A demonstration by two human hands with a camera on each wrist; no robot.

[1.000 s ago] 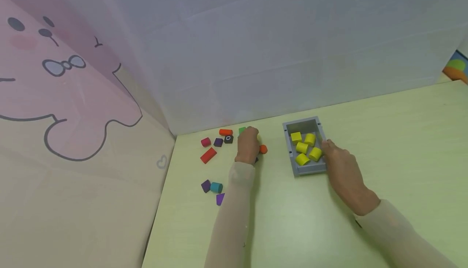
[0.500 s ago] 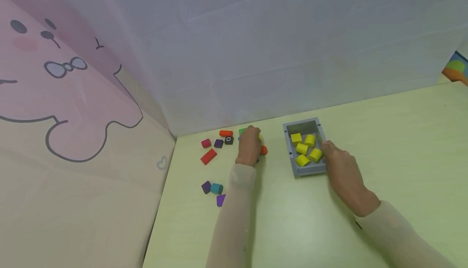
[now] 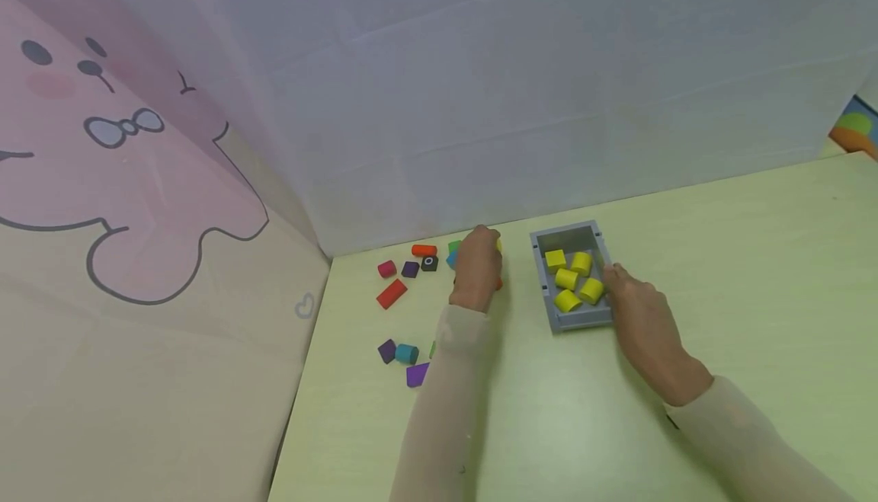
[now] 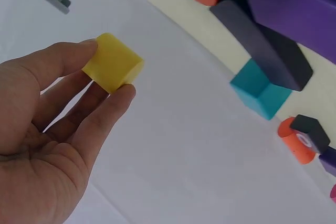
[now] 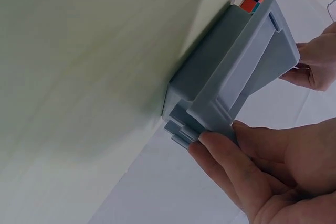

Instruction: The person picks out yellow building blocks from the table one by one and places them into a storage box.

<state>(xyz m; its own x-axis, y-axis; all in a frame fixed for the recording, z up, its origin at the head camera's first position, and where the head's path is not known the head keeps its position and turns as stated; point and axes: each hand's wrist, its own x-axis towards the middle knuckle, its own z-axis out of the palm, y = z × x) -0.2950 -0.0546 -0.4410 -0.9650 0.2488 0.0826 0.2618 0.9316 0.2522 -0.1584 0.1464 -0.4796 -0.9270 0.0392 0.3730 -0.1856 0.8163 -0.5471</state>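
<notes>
My left hand [image 3: 478,267] pinches a yellow cylinder block [image 4: 111,63] between thumb and fingertips, held up off the table in the left wrist view. In the head view that hand hides most of the block and some blocks beneath it. My right hand [image 3: 645,328] grips the right side wall of a grey plastic box [image 3: 583,321]; in the right wrist view thumb and fingers pinch the box's edge [image 5: 210,119]. Several yellow blocks [image 3: 566,279], cylinders and a cube, lie inside the box.
Left of the box lie loose blocks: a red cylinder [image 3: 392,294], an orange one [image 3: 424,250], a black block with a ring mark [image 3: 429,263], a teal cylinder [image 3: 407,353] and a purple block [image 3: 417,375]. A pale wall [image 3: 549,106] backs the table.
My left hand has moved a little right and up from among the loose blocks, with the yellow cylinder block in its fingers. The right hand and box have stayed put.
</notes>
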